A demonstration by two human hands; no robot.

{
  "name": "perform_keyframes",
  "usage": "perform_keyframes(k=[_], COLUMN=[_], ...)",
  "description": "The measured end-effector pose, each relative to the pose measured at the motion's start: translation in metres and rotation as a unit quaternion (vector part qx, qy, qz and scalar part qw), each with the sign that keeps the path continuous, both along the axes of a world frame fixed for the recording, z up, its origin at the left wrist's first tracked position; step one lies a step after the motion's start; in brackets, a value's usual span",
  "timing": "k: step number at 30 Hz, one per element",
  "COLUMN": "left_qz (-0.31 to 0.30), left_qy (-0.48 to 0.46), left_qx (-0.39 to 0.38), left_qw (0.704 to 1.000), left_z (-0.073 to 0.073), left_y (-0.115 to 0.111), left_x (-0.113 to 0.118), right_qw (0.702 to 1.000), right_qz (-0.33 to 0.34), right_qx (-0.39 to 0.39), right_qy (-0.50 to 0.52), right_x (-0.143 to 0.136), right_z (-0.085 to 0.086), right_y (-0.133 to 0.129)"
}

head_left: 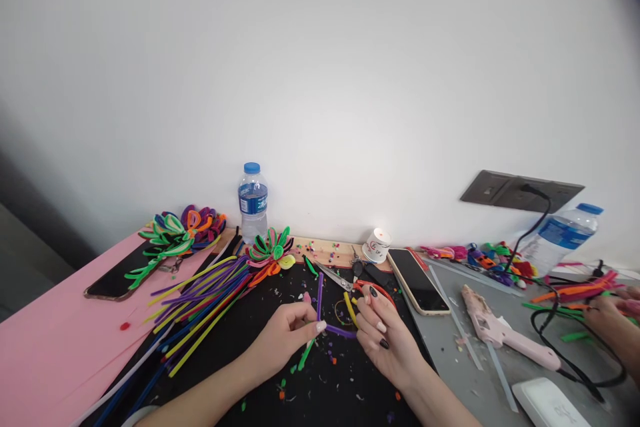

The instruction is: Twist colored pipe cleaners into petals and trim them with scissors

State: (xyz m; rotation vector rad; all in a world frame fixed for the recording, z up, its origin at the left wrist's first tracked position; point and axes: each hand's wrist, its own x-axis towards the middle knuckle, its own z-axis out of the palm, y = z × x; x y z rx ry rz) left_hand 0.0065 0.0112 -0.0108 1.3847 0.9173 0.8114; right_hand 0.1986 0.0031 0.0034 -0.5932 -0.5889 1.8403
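A purple pipe cleaner is bent into an L above the black mat. At the bend, my left hand pinches it between thumb and forefinger, one leg pointing up. The other leg runs right to my right hand, whose fingers are curled closed around its end. Just beyond my right hand lie scissors with orange handles, partly hidden by it. A short yellow pipe cleaner piece shows beside those fingers, and a green piece lies below my left hand.
Pipe cleaners fan out at left by pipe-cleaner flowers and a water bottle. A paper cup and phone stand right of the scissors. Farther right are a corded glue gun and another person's hand.
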Motion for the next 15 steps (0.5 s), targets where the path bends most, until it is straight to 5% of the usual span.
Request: perform_keyframes(k=[6,11,13,15], left_qz=[0.009,-0.025,-0.037,-0.044], left_qy=[0.013,0.070,0.104,0.125], left_qx=[0.010,0.067,0.118,0.152], left_qw=[1.000,0.995,0.987,0.979], left_z=[-0.002,0.005,0.007,0.008], left_y=[0.000,-0.007,-0.011,-0.013], left_x=[-0.002,0.001,0.002,0.003], right_qw=[0.991,0.907,0.874,0.871], right_qz=[-0.022,-0.020,-0.018,-0.020], right_qx=[0.035,0.178,0.227,0.231], right_qy=[-0.130,-0.381,-0.430,-0.433], right_x=[0.001,-0.006,-0.008,-0.010], right_z=[0.000,-0.002,-0.001,0.002], right_y=[0.005,-0.001,-0.005,-0.008])
